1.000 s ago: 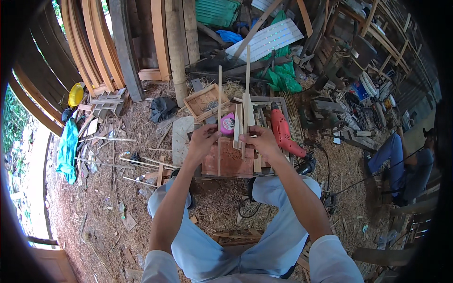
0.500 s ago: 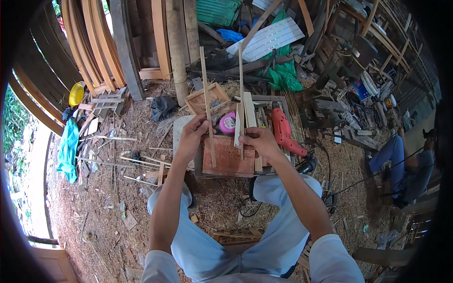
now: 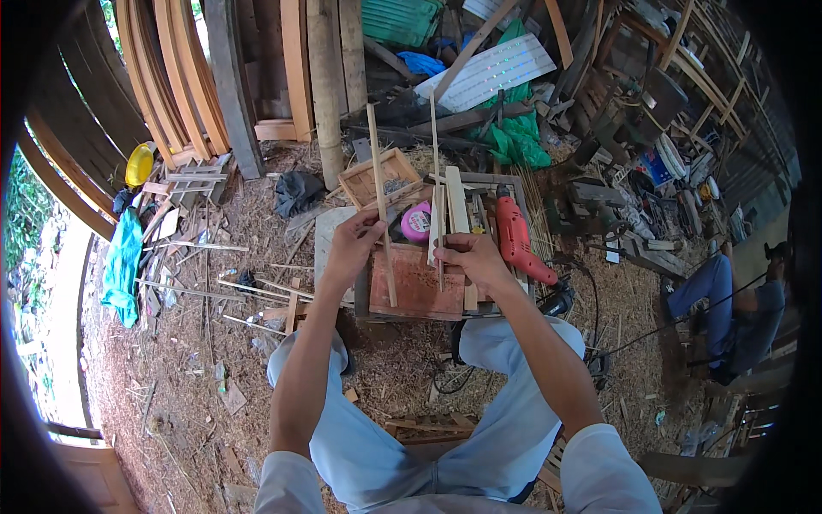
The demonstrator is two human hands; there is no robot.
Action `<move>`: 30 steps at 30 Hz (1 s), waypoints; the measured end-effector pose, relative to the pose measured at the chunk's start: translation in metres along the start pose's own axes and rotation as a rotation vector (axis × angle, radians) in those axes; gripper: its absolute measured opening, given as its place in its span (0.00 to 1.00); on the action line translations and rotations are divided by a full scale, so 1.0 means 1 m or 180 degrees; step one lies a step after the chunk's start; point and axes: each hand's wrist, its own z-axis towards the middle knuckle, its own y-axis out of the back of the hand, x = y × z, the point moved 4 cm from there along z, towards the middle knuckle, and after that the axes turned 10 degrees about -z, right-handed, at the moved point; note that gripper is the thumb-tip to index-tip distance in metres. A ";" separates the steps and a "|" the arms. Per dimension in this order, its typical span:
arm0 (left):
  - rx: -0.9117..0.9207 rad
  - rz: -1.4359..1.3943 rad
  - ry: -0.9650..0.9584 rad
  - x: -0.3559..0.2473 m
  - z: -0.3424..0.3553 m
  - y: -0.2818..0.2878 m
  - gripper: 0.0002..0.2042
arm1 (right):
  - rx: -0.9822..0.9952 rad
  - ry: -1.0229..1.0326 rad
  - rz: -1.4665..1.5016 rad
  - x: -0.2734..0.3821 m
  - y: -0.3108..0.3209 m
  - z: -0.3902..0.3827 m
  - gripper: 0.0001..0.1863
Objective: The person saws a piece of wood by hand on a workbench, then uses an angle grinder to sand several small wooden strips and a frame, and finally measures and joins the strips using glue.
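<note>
Since the earlier frame, both thin pale wooden sticks have tilted further left. Left hand (image 3: 353, 244) is closed around one stick (image 3: 381, 201), right hand (image 3: 471, 257) around the other (image 3: 436, 188); their lower ends rest on the reddish-brown wooden board (image 3: 419, 287), beside the red electric drill (image 3: 516, 240).

We find little free room on the counter (image 3: 338, 248): a red drill (image 3: 516, 242) blocks the right side, a pink tape roll (image 3: 416, 222) and upright slats (image 3: 455, 206) crowd the middle, and a wooden frame (image 3: 374, 177) stands behind. Only the reddish board (image 3: 419, 287) lies open between two thin sticks (image 3: 381, 201).
</note>
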 end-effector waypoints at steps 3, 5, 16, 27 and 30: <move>0.0077 -0.0014 0.0104 0.015 0.002 0.001 0.13 | 0.0119 -0.0055 0.0048 0.001 -0.002 -0.001 0.13; 0.0123 0.0305 0.0079 0.021 0.003 -0.004 0.14 | -0.0186 -0.0258 -0.0081 0.000 0.002 -0.002 0.13; 0.0062 0.1882 -0.0565 0.042 0.009 -0.022 0.14 | -0.0215 -0.0203 0.0026 -0.003 0.012 -0.003 0.15; -0.0082 0.1875 -0.0976 0.025 0.003 -0.034 0.08 | -0.0070 -0.0249 -0.0062 0.009 -0.002 -0.011 0.14; 0.0087 0.0924 -0.0194 0.013 0.001 -0.039 0.10 | -0.0023 -0.0137 -0.0109 0.007 -0.008 -0.012 0.15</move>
